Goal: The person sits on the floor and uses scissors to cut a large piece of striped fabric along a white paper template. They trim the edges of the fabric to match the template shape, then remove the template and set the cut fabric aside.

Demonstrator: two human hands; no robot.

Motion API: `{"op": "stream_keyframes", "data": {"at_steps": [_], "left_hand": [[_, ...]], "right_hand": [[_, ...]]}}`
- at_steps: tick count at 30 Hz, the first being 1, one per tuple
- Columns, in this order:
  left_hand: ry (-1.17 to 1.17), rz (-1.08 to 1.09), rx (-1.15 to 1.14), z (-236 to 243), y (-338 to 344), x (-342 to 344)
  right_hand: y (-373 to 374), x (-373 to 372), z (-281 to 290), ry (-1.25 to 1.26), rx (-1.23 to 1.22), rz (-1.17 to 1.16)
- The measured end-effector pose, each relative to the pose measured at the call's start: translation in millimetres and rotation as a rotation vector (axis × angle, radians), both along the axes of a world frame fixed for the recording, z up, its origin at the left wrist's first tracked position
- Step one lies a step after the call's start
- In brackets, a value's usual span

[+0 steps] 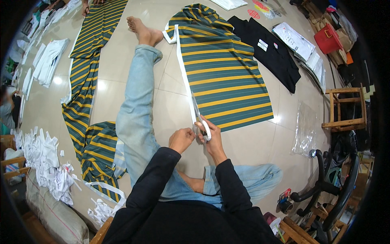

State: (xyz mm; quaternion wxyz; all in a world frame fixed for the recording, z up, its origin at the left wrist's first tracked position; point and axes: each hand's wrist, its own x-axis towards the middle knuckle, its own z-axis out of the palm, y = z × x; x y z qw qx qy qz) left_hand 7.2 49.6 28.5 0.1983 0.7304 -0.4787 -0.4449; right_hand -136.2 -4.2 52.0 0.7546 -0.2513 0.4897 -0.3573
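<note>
In my right hand [212, 142] is a pair of scissors [207, 131] with white handles, my fingers through the loops. The blades point away from me, along the white edge strip [185, 77] of a green and yellow striped cloth [227, 87] spread on the floor. Just left of the scissors, my left hand [181, 140] is closed near the strip's near end. Its fingertips are pinched together, and what they hold, if anything, cannot be made out.
A long striped cloth [83, 93] runs down the left, with a person's hand [85, 9] at its far end. Black garment [268, 49], white packages [298, 40], red bucket [328, 38], wooden stool [345, 107] and chair base [325, 185] stand right. White scraps [44, 154] lie left.
</note>
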Motion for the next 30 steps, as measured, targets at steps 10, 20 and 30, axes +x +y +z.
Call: {"op": "stream_keyframes", "data": {"at_steps": [10,20,30], "left_hand": [[0.019,-0.014,0.016,3.1,-0.9,-1.0],[0.02,-0.039,0.03,4.7,-0.2,-0.2],[0.032,-0.042,0.046,7.4,0.0,-1.5]], "right_hand": [[-36.7,19.5,-6.5,0.066,-0.057,0.029],[-48.2,23.5,-8.0,0.031,-0.054,0.018],[-79.2,43.0,-10.4,0.079,-0.107,0.051]]}}
